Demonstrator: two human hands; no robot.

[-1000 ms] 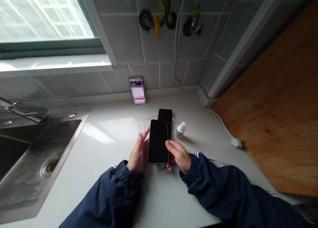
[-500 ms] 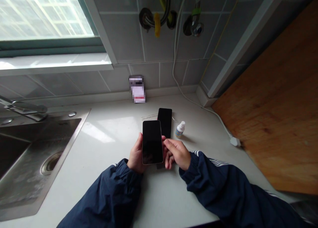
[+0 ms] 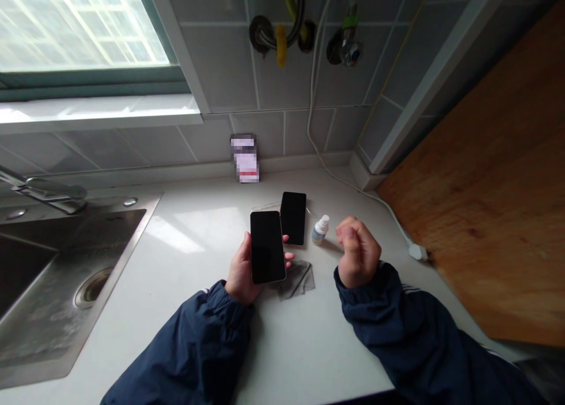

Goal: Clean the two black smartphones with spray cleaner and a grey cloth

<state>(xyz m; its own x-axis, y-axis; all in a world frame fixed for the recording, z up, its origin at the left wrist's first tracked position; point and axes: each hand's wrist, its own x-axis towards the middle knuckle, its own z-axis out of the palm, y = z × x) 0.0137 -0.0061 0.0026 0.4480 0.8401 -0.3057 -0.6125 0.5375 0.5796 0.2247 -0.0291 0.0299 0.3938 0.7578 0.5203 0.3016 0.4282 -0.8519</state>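
White countertop [image 3: 198,346]: left hand [image 3: 241,269] cradles a black-screened smartphone [image 3: 267,247] from beneath, long axis pointing toward the wall, top leaning slightly left. Right hand [image 3: 358,253] curled nearly shut, nothing visible in it, near a small dropper bottle [image 3: 320,230]. Second phone [image 3: 293,218] lies flat beyond; grey cloth [image 3: 296,280] just beside the held phone.

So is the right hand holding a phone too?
No, the phone rests in the left hand; the right hand is curled in the air.
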